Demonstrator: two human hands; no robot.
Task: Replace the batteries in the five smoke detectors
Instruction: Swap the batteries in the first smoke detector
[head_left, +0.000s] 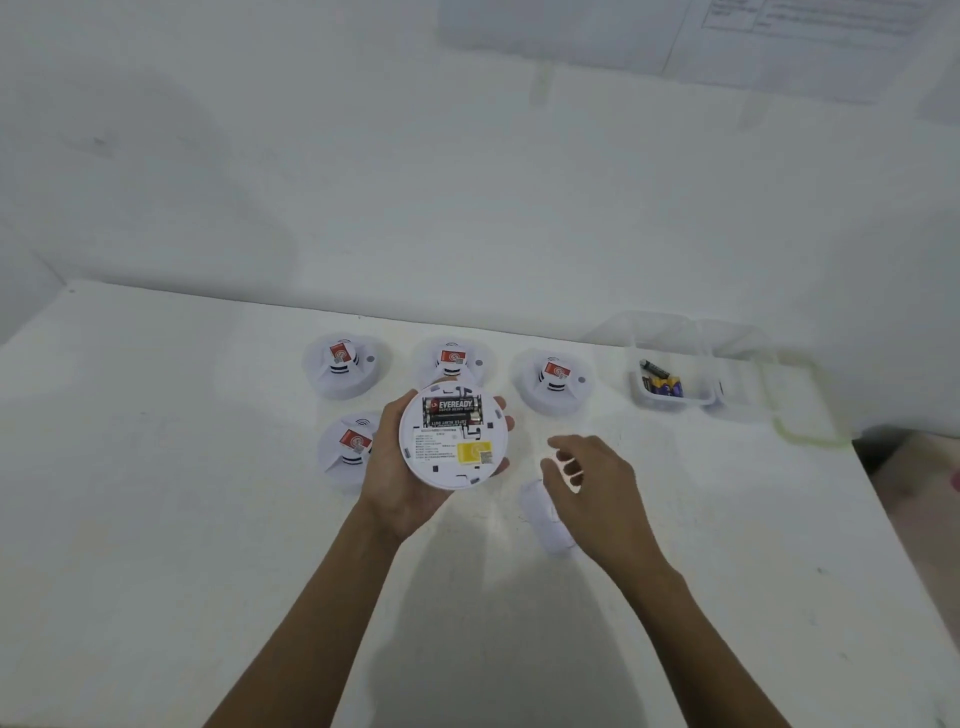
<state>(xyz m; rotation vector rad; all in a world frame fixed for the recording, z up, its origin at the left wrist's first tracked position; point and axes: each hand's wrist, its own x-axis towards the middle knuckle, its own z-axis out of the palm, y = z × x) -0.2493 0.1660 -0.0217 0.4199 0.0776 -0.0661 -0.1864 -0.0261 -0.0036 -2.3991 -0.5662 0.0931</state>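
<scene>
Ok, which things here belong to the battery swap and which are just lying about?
Job:
opened detector, held by left hand
black batteries in it
white cover, below right hand
back-left detector
back-middle detector
back-right detector
front-left detector
tub of batteries

Lying about:
green-rimmed lid
papers on wall

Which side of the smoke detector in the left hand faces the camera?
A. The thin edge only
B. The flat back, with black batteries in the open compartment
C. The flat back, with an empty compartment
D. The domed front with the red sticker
B: the smoke detector gripped by the left hand shows its flat back, with black Eveready batteries seated in the open compartment above a yellow label.
</scene>
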